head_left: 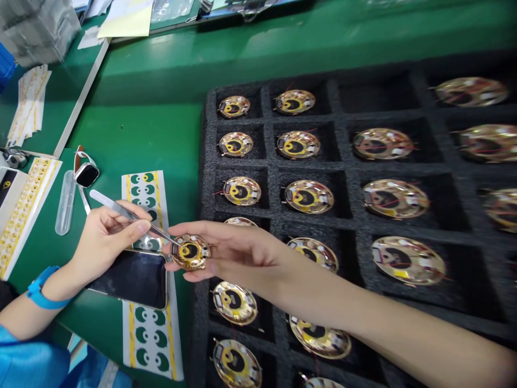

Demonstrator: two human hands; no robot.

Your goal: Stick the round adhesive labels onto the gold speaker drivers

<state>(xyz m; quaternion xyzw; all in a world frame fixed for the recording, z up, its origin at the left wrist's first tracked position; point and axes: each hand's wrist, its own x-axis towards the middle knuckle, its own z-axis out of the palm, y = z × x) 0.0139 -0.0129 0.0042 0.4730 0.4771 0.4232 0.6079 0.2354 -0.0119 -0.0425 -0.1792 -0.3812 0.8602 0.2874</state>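
My left hand [121,226], with a blue band at the wrist, pinches metal tweezers [121,212] between thumb and fingers. The tweezer tips touch the upper left part of a round gold watch part [191,252], which has a yellow-and-black centre. My right hand [226,250] reaches in from the right and holds this part by its edge between thumb and fingers. Under the left hand lies a dark phone [135,277], on top of a strip of white and yellow stickers [151,339].
A black foam tray [208,161] with several gold watch parts in its compartments fills the right side. On the green table [145,134] lie a smartwatch [86,175], a clear plastic piece [65,205] and sticker sheets [30,210]. Papers [127,17] lie at the back.
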